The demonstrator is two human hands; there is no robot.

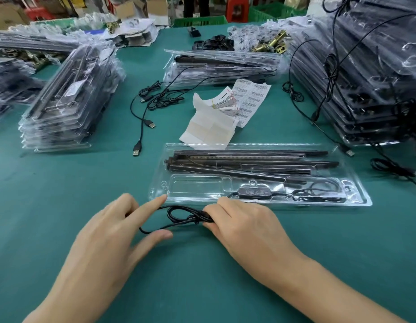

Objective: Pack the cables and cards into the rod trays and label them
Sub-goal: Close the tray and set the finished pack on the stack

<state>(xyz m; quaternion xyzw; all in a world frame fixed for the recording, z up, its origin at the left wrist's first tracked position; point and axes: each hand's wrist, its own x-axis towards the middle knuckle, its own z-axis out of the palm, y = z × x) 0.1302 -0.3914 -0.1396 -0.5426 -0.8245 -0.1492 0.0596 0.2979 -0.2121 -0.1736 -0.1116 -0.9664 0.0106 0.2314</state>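
- Head view showed the left hand [114, 231] and right hand [244, 227] working a coiled black cable [179, 220] on the green table [202, 287], just near of the open clear tray [356, 199].
- Left hand: index finger and thumb were straight and spread apart, with the coil's left loop lying between them. The other fingers were hidden.
- Right hand: thumb and fingers pinched the coil's tied right end.
- Done in this tray: the black rods [249, 164] sat in the far channels. An inline controller [254, 191] and its lead occupied the near right recesses.
- Judged outstanding in this tray: the coil was not yet seated, the rectangular pocket [197, 186] at near left held no card, and no label was visible on the tray.
- Barcode label sheets [251, 99] lay far of the tray, partly on white backing paper [209, 127].
- Loose USB cables [151, 99] lay at far left of the labels.
- Tray stacks stood at left [67, 101], far centre [221, 66] and right [365, 78]. Cables hung loose from the right stack, so it probably needed packing. The overall task appeared to be mid-run.
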